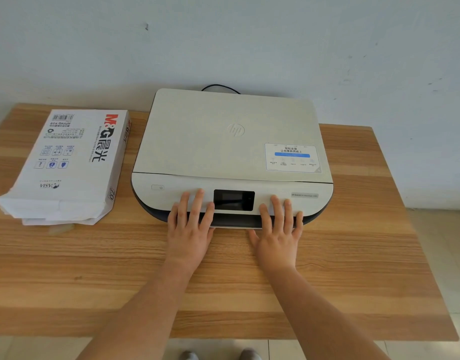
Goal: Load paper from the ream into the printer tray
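On the wooden table (pixel 353 255), pushed up against a pale wall, sits the big item: a flatbed inkjet printer (pixel 231 141), scanner lid down, its power cable (pixel 219 87) looping out behind. It is set square to the person, front edge facing them, which puts the tray slot within easy reach. Off to its left, just beside it but not touching, lies the ream of paper (pixel 67 162) in its white printed wrapper, flat on the table, near end torn open and sheets peeking out — plenty in there by the look of it, and none has been drawn out yet.

And now the hands! Both are laid on the printer's front panel, either side of the dark display screen (pixel 234 200). The left hand (pixel 190 229) is spread flat, fingers fanned, gripping nothing. The right hand (pixel 278 232) matches it, palm down, fingers loose over the lower lip, closed on nothing that can be seen. Below them the paper tray (pixel 231 220) shows as a dark band under the screen; whether it is pushed fully home cannot be told, nor whether it holds any paper. It reads as feeling for the tray's edge to pull it out.
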`<act>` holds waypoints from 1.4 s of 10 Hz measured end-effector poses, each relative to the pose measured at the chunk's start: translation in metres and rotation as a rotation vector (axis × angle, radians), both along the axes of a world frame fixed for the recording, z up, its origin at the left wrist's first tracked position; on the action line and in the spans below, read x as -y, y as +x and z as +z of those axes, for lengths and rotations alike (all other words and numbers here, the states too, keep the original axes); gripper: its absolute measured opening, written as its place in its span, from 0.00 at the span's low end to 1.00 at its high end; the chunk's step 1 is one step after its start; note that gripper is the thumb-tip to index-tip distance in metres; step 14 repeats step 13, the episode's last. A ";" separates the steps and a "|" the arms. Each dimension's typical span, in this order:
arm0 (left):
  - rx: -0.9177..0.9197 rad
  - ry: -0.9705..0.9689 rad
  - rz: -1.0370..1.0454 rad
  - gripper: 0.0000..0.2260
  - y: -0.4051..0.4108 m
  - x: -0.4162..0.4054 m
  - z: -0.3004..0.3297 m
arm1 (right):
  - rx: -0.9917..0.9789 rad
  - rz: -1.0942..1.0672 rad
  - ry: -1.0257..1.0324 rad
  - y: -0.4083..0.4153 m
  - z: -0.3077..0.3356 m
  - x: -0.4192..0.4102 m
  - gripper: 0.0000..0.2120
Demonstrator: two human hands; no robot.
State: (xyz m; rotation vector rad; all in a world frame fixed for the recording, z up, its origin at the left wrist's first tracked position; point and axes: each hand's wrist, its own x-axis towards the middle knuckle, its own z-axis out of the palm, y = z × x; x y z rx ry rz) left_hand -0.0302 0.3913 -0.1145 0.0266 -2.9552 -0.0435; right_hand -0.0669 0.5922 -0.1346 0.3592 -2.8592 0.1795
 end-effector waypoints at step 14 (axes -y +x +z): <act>0.451 0.131 -0.009 0.31 0.018 -0.007 0.119 | 0.534 0.077 -0.064 0.026 0.136 -0.011 0.29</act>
